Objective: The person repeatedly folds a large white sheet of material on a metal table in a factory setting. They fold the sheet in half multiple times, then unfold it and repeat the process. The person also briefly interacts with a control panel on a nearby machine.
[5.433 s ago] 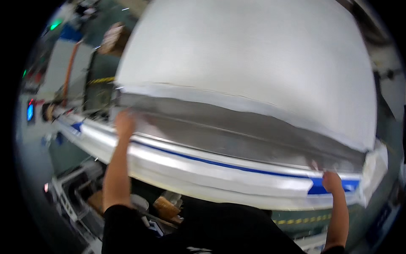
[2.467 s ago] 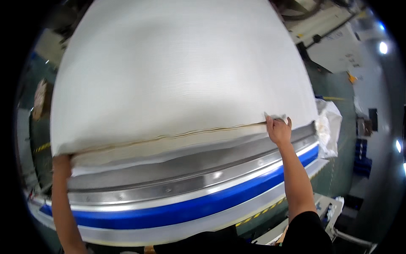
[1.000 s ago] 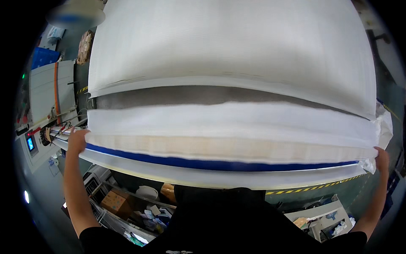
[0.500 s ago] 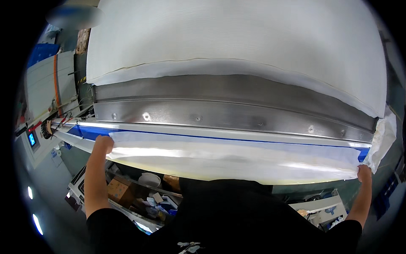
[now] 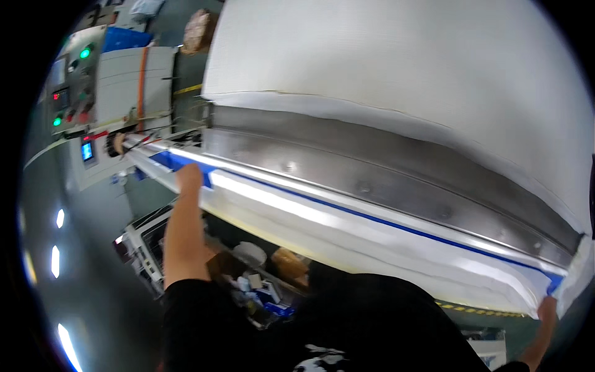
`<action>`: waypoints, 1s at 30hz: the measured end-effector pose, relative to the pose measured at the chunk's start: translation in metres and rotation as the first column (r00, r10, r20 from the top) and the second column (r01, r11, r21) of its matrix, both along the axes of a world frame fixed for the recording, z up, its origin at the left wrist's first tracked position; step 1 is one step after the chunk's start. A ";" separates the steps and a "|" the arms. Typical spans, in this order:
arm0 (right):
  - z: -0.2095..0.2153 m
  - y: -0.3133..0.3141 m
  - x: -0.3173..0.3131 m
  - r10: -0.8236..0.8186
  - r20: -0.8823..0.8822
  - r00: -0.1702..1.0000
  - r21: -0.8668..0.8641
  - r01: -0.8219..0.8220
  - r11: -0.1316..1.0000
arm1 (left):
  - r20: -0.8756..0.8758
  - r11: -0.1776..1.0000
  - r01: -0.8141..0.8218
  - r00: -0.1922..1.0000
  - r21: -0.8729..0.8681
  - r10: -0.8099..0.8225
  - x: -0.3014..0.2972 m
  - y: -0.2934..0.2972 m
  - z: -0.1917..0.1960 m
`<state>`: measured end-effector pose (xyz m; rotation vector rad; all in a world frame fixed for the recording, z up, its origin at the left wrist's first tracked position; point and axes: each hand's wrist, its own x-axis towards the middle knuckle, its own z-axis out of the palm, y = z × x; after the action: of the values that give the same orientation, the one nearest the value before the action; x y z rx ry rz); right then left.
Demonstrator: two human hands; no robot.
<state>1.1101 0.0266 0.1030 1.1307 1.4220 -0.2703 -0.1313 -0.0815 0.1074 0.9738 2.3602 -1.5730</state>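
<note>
Your left hand (image 5: pixel 189 177) presses on the near edge of the white fabric (image 5: pixel 347 226) where it drapes over the blue-edged front rail (image 5: pixel 434 239) of the tabletop; whether that grip is closed around the cloth or only flat on it cannot be told. At the far right corner, your right hand (image 5: pixel 546 308) reaches up to the same hanging edge, its grip mostly hidden at the frame's rim, so its state cannot be told either. Below your arms, a cluttered cart (image 5: pixel 248 285) of small items stands by the floor. Beyond the rail runs a bare steel strip (image 5: pixel 396 173), and past it the broad white sheet (image 5: pixel 403 68) covers the bed. A grey control cabinet (image 5: pixel 105 93) with green lights stands far left. The risk, as judged here: with your hands so far apart, uneven pull could skew the edge, and the cloth could snag on the rail's corner.
</note>
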 end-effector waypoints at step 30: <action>-0.050 -0.066 -0.346 0.093 -0.907 0.411 0.415 0.836 0.360 | 0.451 0.394 -0.343 0.864 0.853 -0.225 0.255 -0.074 -0.008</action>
<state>0.7638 -0.0397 0.0530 2.5995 2.1805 -0.5929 0.1239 -0.1557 0.0994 1.1882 2.6719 0.3020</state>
